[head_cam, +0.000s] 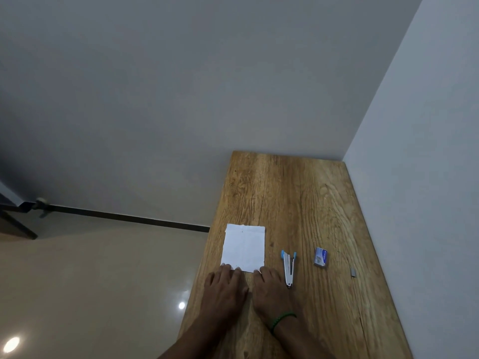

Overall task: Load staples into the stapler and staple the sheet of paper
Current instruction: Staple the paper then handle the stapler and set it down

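1. The left hand (pixel 225 286) lies palm down on the desk (pixel 311 203), fingers straight and slightly spread. It grips nothing, and its fingertips rest on the near left corner of the sheet of paper (pixel 244 246).
2. The right hand (pixel 269 287) lies flat just beside it, fingers also straight and holding nothing. Its fingertips touch the near right corner of the sheet. A green bracelet (pixel 283 320) circles this wrist.
3. The sheet lies flat at 12 o'clock from both hands, near the left edge of the desk. Its near edge is partly covered by the fingertips, and a small dark mark shows near its far edge.
4. The stapler (pixel 289 268) lies at about 2 o'clock from the right hand, just beside it and apart from the sheet. It is swung open in a narrow V, with the hinge nearest the person and the blue ends pointing to 12 o'clock.
5. The staple box (pixel 321 257), small and blue, lies farther out at 2 o'clock, beyond the stapler and apart from it.
6. A short grey strip of staples (pixel 353 272) lies at 3 o'clock, close to the right edge of the desk by the wall (pixel 427 177).
7. Bare wood lies between the right hand and the stapler.
8. At 9 o'clock, below the desk, is a glossy floor (pixel 90 281).
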